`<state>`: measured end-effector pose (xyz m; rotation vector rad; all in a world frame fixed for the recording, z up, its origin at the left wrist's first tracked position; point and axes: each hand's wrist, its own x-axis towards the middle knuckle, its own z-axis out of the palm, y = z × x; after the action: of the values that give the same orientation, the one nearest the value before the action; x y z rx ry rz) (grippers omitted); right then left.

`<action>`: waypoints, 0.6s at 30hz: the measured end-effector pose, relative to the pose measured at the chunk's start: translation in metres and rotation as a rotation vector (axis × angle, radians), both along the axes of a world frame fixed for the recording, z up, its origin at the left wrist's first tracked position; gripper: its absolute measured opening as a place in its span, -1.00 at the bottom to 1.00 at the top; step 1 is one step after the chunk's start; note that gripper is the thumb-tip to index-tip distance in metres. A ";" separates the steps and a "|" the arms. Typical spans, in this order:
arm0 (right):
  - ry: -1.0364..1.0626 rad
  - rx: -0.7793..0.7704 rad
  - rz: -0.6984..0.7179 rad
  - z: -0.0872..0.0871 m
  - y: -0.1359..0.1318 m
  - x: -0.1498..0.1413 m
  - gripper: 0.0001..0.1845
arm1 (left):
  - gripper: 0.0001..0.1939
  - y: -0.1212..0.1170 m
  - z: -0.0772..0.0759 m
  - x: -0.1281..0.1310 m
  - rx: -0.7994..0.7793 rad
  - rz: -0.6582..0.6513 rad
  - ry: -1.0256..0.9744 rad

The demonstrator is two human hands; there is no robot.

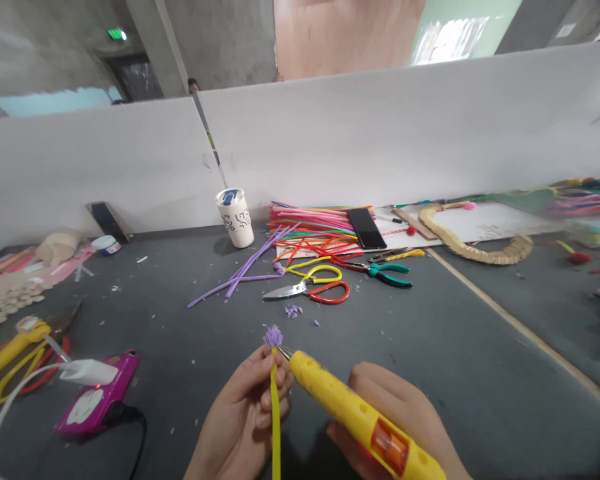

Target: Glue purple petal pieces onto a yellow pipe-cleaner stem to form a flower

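Observation:
Between the thumb and fingers of my left hand is a yellow pipe cleaner stem, its lower end running down out of view. A fluffy purple flower head tops the stem. My right hand grips a yellow hot glue gun, tilted up to the left. The gun's metal tip is at the base of the purple head; whether it touches I cannot tell. Small purple clippings lie just beyond, in front of scissors with one yellow and one red handle.
Purple pipe cleaners, a colourful bundle, a black phone and teal pliers lie farther back. A white cup stands by the partition. At left are a magenta power strip with cables and another glue gun.

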<state>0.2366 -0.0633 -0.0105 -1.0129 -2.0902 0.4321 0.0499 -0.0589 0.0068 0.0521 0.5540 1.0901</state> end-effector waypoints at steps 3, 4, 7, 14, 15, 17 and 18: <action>-0.052 0.039 0.014 -0.005 0.000 0.001 -0.71 | -0.52 -0.001 0.001 0.001 -0.015 0.024 0.000; -0.060 0.046 0.011 -0.005 0.000 0.001 -0.71 | -0.52 -0.001 0.001 0.001 -0.017 0.029 -0.002; -0.015 0.041 -0.010 -0.001 0.000 0.000 -0.70 | -0.50 -0.002 0.003 -0.001 -0.013 0.034 -0.011; 0.148 -0.662 -0.195 -0.006 0.023 -0.004 -0.76 | -0.48 0.003 0.007 -0.021 -0.082 0.187 -0.031; 0.099 -0.715 -0.185 -0.011 0.028 -0.006 -0.76 | -0.49 0.004 0.007 -0.023 -0.089 0.205 -0.028; 0.007 -0.743 -0.182 -0.021 0.036 -0.011 -0.90 | -0.50 0.005 0.005 -0.026 -0.092 0.223 -0.025; -0.040 -0.743 -0.189 -0.026 0.038 -0.015 -0.88 | -0.50 0.005 0.004 -0.026 -0.089 0.222 -0.022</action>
<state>0.2213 -0.0249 -0.0369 -1.6260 -1.8604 1.1434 0.0237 -0.0538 0.0108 -0.1015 0.5976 1.2782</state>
